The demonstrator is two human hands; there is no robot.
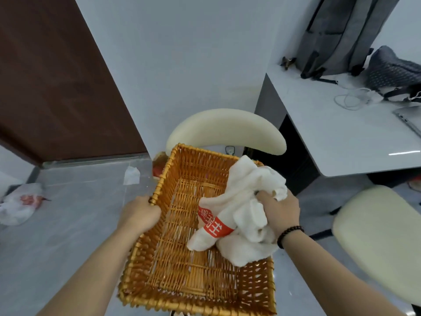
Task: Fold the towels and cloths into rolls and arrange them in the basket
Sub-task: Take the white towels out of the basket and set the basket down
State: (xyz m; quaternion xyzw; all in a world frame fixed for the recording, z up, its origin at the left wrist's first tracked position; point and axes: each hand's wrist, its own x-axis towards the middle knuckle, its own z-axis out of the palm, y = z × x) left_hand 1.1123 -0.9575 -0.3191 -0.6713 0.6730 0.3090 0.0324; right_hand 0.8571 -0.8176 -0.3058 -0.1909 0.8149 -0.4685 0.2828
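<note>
Gripping a wicker basket (pixel 182 265) while bunching towels at its right side.

Left of the basket lies a plastic bag (pixel 21 202); the left hand (pixel 140 214) clasps the basket's left rim; the right hand (pixel 279 212) clutches crumpled white towels (pixel 246 195), one red-banded, resting inside against the basket's right wall.

Your left hand (pixel 140 213) grips the basket's (pixel 159 293) left rim; your right hand (pixel 279 212) holds the bunched towels (pixel 246 195) in its right half. A chair back (pixel 225 128) stands behind the basket, a bag (pixel 20 202) lies on the floor to your left, and the counter (pixel 341 137) with a backpack (pixel 341 35) stands far right.
</note>
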